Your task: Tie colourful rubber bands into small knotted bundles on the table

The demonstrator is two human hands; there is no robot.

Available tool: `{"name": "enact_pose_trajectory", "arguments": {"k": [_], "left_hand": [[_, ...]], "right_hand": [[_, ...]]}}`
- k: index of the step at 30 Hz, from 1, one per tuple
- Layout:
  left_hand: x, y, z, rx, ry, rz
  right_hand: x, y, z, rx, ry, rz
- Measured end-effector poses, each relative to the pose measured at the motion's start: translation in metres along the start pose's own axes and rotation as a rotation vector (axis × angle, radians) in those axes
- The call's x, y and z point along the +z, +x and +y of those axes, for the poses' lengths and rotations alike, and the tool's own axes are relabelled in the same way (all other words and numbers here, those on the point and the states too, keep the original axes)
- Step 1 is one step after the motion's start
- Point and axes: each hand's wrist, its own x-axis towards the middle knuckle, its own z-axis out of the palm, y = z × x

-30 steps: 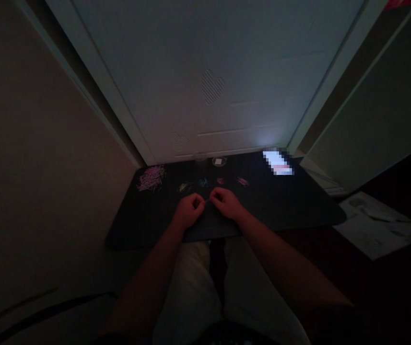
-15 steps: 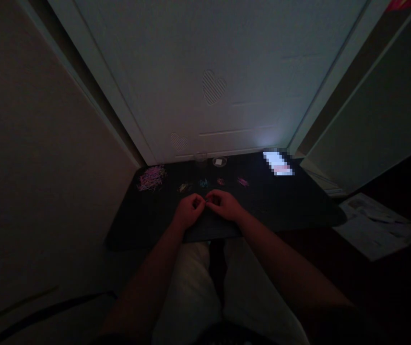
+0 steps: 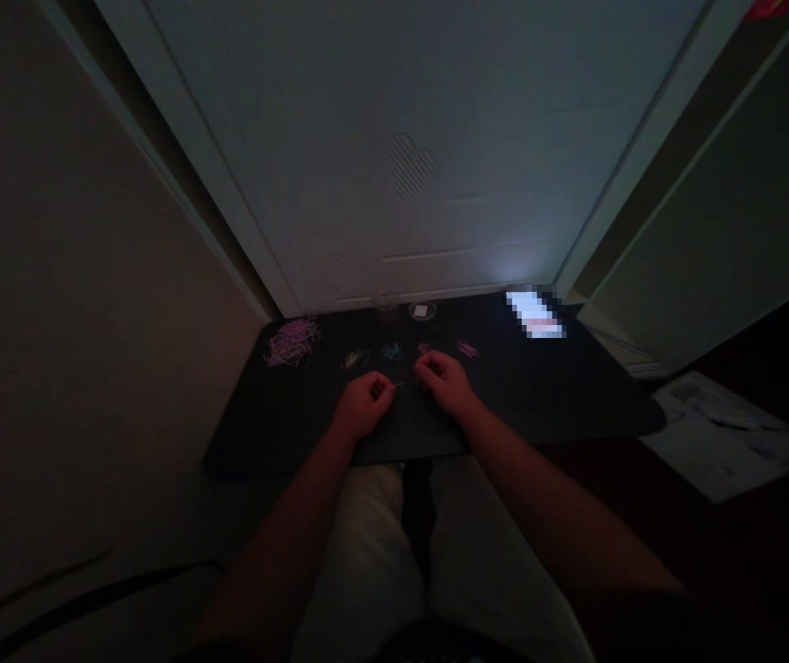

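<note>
My left hand (image 3: 365, 403) is closed in a pinch above the dark table, and a thin little stick (image 3: 399, 385) pokes out from its fingertips. To its right, my right hand (image 3: 446, 382) has thumb and fingers drawn together at the small reddish pile (image 3: 423, 349), partly covering it. Whatever those fingers hold is too small and dark to make out. Beyond the hands lie a yellowish pile (image 3: 354, 359), a blue pile (image 3: 392, 352) and a pink pile (image 3: 467, 350) of similar thin pieces.
A large heap of pink and purple sticks (image 3: 292, 342) lies at the left of the dark table (image 3: 532, 391). At the back stand a clear cup (image 3: 387, 308) and a round lid (image 3: 422, 311) with a white square. A bright, blurred-out screen (image 3: 534, 314) lies back right, before a white door (image 3: 339, 120).
My right hand has moved away from the left, to the right and forward, to the reddish pile. The stick in my left fingertips now shows. The left hand has stayed put.
</note>
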Motion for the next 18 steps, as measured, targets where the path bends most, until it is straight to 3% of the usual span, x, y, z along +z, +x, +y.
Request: {"name": "enact_pose_trajectory", "arguments": {"k": [6,18], "left_hand": [[0.0005,0.0003,-0.0008,0.004,-0.001,0.009],[0.0007,0.0003,-0.001,-0.006,0.009,0.012]], "right_hand": [[0.0067,-0.0042,-0.0009,-0.109,-0.274,-0.199],[0.0055,-0.004,-0.0004,-0.108,-0.261,-0.13]]}}
